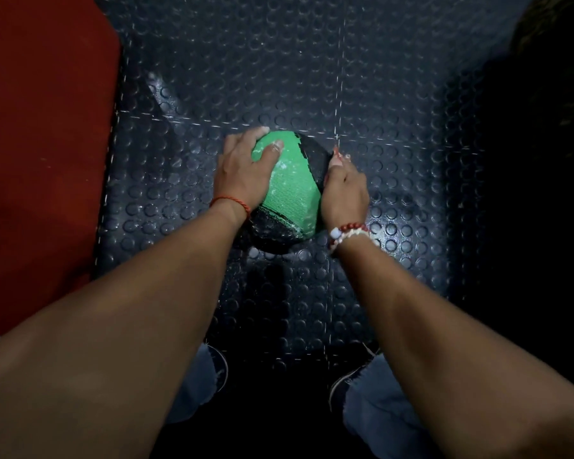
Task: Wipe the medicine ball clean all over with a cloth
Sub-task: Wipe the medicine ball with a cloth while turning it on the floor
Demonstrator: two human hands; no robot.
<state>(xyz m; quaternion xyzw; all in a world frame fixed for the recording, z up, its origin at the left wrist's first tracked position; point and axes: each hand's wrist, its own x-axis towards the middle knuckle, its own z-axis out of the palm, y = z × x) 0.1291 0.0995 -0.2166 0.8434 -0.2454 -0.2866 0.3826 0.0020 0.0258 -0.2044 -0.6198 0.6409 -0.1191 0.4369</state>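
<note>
A: Head view, reading left to right: a red mat (40,154) along the left edge, then the left hand (246,170), the medicine ball (292,190), the right hand (343,192), and darkness on the far right

B: Where is the ball sitting?

A: On the studded rubber floor (395,94), between both hands, in front of the person's shoes (345,379). It is green and black, with pale dusty smears on the green panel

B: And the hands?

A: The left one is spread flat against the ball's upper left side, fingers apart and pressing on it. The right one is curled shut against the right side, pinching something pinkish at the fingertips; I cannot tell whether that is the cloth, it is too small and dark

B: What might go wrong?

A: I'd judge rolling is the main risk. A round ball on a hard floor could slip away if the left hand eases while the right rubs. Also the underside touches the floor, so it could be missed unless the ball is turned, and the dim light may hide leftover smears
</note>
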